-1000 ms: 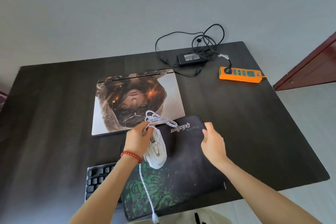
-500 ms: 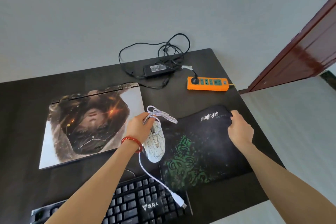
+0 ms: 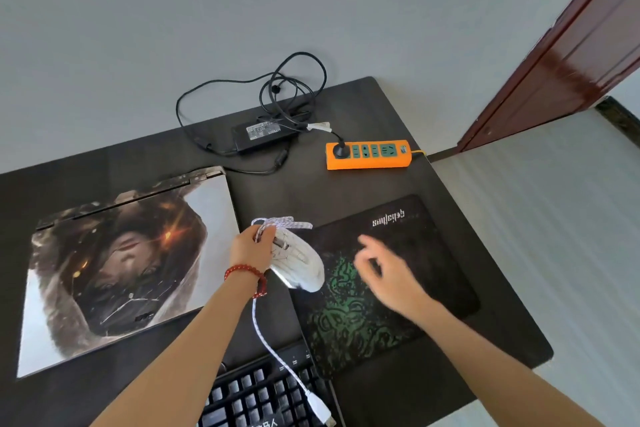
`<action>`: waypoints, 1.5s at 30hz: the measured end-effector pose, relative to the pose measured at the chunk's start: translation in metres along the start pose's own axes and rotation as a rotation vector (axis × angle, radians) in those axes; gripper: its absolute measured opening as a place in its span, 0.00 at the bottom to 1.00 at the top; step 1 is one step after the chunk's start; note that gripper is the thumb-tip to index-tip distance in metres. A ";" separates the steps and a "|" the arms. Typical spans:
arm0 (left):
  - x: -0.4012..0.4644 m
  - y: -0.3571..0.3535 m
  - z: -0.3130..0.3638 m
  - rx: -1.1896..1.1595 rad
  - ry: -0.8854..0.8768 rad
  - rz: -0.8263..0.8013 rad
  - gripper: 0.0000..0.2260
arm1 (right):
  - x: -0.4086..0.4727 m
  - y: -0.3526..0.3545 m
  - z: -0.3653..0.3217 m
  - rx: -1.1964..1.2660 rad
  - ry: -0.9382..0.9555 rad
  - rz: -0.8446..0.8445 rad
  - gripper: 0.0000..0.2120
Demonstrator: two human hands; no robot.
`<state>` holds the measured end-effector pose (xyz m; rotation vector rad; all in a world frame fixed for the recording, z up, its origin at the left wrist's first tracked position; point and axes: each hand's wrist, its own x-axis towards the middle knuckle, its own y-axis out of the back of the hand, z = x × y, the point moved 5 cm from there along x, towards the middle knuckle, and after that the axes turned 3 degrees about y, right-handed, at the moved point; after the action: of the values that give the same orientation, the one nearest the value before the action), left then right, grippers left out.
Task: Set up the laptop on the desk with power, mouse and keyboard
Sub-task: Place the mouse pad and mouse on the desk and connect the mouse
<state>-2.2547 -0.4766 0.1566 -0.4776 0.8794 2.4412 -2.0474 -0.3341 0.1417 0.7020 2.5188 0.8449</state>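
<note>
Right hand (image 3: 388, 274) has left the mousepad (image 3: 398, 288), fingers spread; left hand (image 3: 251, 248) grips mouse (image 3: 298, 262).

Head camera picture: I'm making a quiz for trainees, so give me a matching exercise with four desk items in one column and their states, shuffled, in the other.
Things:
1. laptop
2. white mouse
3. orange power strip
4. mouse pad

States:
A. held in the left hand, with its bundled cable
B. lying flat on the desk, right of the laptop
C. lid closed
D. one black plug in its left socket

Pairs: 1-C, 2-A, 3-D, 4-B
</note>
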 end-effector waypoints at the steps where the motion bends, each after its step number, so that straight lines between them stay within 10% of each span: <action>1: 0.001 -0.004 -0.001 -0.070 0.053 -0.011 0.11 | -0.008 -0.021 -0.010 0.025 0.035 -0.151 0.24; 8: 0.010 -0.016 -0.008 0.051 0.077 -0.003 0.11 | -0.037 -0.071 0.024 -0.642 0.137 -0.323 0.39; 14: 0.013 -0.013 -0.003 0.099 0.037 -0.113 0.19 | -0.033 -0.063 0.032 -0.592 0.151 -0.244 0.33; 20: -0.043 -0.014 0.005 0.295 -0.269 0.127 0.18 | -0.031 0.018 0.077 -0.473 -0.401 0.269 0.26; 28: -0.080 -0.071 -0.032 0.797 -0.141 -0.113 0.26 | -0.011 0.071 0.110 -0.253 -0.710 0.402 0.17; 37: -0.083 -0.101 -0.031 0.828 -0.270 -0.184 0.30 | -0.005 0.090 0.118 -0.233 -0.642 0.596 0.11; 45: -0.071 -0.109 -0.019 1.101 -0.516 -0.080 0.31 | -0.001 0.055 0.094 -0.660 -0.280 0.369 0.23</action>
<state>-2.1334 -0.4400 0.1231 0.4792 1.6671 1.5164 -1.9813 -0.2543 0.1076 0.9686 1.7230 1.4837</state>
